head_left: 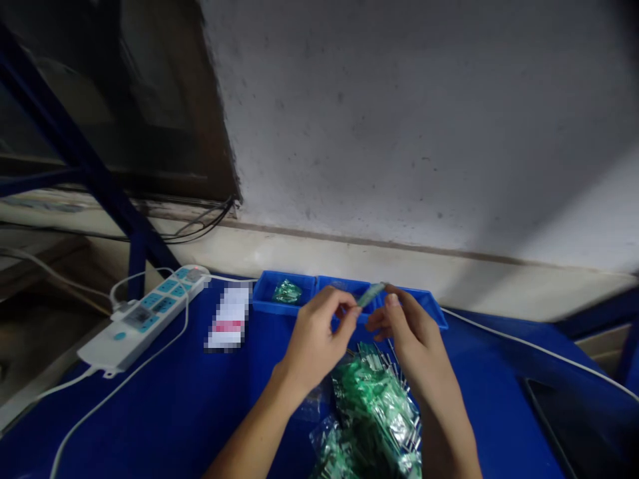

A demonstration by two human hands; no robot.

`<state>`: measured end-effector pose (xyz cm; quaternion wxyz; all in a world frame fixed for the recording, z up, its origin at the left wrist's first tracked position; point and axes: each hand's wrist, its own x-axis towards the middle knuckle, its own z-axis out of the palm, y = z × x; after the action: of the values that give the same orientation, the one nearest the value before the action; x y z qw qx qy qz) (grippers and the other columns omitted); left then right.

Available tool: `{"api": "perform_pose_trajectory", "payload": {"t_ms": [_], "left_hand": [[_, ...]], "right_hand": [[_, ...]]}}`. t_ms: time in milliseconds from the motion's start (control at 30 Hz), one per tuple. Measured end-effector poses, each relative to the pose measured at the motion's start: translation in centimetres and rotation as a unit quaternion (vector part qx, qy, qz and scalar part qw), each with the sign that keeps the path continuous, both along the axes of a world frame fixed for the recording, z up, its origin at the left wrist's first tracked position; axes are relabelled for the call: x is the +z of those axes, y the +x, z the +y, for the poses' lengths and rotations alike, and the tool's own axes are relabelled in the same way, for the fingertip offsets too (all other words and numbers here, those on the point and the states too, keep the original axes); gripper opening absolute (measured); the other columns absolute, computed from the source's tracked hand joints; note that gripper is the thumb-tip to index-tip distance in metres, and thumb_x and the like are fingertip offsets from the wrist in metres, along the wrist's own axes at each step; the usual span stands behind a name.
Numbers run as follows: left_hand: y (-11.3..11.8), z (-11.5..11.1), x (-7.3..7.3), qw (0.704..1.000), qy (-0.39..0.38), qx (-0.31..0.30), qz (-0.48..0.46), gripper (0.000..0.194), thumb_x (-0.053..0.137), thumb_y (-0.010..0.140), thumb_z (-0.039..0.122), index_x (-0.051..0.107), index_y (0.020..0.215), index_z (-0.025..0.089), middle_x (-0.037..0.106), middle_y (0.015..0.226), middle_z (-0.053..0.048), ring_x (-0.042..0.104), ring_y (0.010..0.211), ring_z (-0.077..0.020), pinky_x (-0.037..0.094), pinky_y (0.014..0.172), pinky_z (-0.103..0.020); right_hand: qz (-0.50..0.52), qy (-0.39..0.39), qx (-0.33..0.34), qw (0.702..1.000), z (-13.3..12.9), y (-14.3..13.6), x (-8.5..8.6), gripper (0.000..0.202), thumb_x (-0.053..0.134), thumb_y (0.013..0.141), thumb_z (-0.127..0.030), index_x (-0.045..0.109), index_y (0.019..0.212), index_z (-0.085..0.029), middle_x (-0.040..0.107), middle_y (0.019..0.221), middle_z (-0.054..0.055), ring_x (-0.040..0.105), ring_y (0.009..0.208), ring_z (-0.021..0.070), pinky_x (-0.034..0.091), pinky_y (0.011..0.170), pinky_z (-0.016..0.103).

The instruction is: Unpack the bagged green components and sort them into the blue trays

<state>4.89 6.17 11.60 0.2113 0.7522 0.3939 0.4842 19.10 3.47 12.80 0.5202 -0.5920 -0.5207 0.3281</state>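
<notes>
A thin rolled green plastic packet [370, 295] is held up over the blue trays. Its lower left end is pinched between the thumb and fingers of my left hand [324, 326]. My right hand [412, 329] has curled fingers at the packet's upper right end; the exact contact there is partly hidden. Below both hands lies a heap of green clear plastic packets [372, 392], with thin metal rods or pins among and beside them. A blue tray [277, 308] behind my left hand contains a small green packet [287, 291].
More blue trays [434, 311] run along the wall, partly behind my hands. A white power strip [144, 319] with cables and a blurred white-and-pink item [229, 318] are at left. A white cable [529, 342] and a dark flat object [569, 426] lie at right.
</notes>
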Motion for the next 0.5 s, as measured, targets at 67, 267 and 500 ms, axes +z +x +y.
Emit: {"api": "perform_pose_trajectory", "payload": {"t_ms": [67, 267, 500], "left_hand": [[0.2, -0.6, 0.3, 0.999, 0.032, -0.031, 0.007, 0.006, 0.049, 0.086, 0.017, 0.054, 0.085, 0.019, 0.059, 0.083, -0.002, 0.056, 0.080, -0.0135, 0.045, 0.072, -0.027], [0.0, -0.6, 0.3, 0.999, 0.022, -0.030, 0.023, 0.013, 0.050, 0.084, 0.009, 0.056, 0.088, 0.020, 0.057, 0.090, -0.003, 0.055, 0.086, -0.0157, 0.046, 0.076, -0.030], [-0.5, -0.9, 1.4, 0.993, -0.084, -0.067, -0.045, 0.015, 0.051, 0.087, 0.031, 0.062, 0.086, 0.021, 0.061, 0.087, -0.002, 0.057, 0.079, -0.0145, 0.045, 0.066, -0.026]], "right_hand": [[0.020, 0.014, 0.011, 1.000, -0.1, -0.1, 0.0, 0.040, 0.045, 0.087, -0.046, 0.058, 0.114, -0.020, 0.066, 0.081, 0.005, 0.061, 0.069, 0.0159, 0.049, 0.058, 0.028], [0.089, 0.068, 0.009, 0.994, -0.7, -0.5, -0.2, 0.043, 0.053, 0.084, -0.042, 0.055, 0.122, -0.022, 0.067, 0.094, 0.007, 0.063, 0.083, 0.0201, 0.052, 0.068, 0.033], [0.072, 0.114, -0.039, 0.990, -1.4, -1.2, 0.3, 0.024, 0.059, 0.081, -0.031, 0.062, 0.104, -0.022, 0.068, 0.095, 0.006, 0.064, 0.083, 0.0192, 0.051, 0.072, 0.034]]}}
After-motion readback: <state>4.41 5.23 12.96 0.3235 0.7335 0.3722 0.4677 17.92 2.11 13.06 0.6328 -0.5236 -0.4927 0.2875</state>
